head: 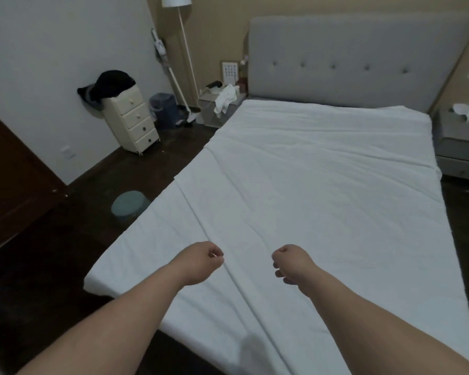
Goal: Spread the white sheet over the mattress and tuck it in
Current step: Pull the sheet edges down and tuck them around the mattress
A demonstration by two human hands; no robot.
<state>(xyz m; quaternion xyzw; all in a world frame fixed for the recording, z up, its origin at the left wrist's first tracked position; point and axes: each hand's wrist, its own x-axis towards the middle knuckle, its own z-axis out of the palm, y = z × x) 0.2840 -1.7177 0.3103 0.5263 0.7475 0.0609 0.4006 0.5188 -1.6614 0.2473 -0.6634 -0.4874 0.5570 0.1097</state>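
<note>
From the head camera, the sheet (322,180) lay spread across the mattress, creased. Our left hand (201,262) and right hand (290,262) hovered curled, holding nothing. We judged it light, limp, best pinched at hems.

Dim room, dark wooden floor (52,266). White wall (52,44) at left, beige wall behind grey padded headboard (358,58). Cream drawer chest (132,119) against white wall, black clothes (109,85) piled on top. Blue bin (163,109) beside chest. White floor lamp (178,12) in corner, stick vacuum (168,66) leaning near it. Grey nightstand (460,147) at right of bed. Dark brown door (14,180) at far left. Round teal stool (129,205) on floor.
</note>
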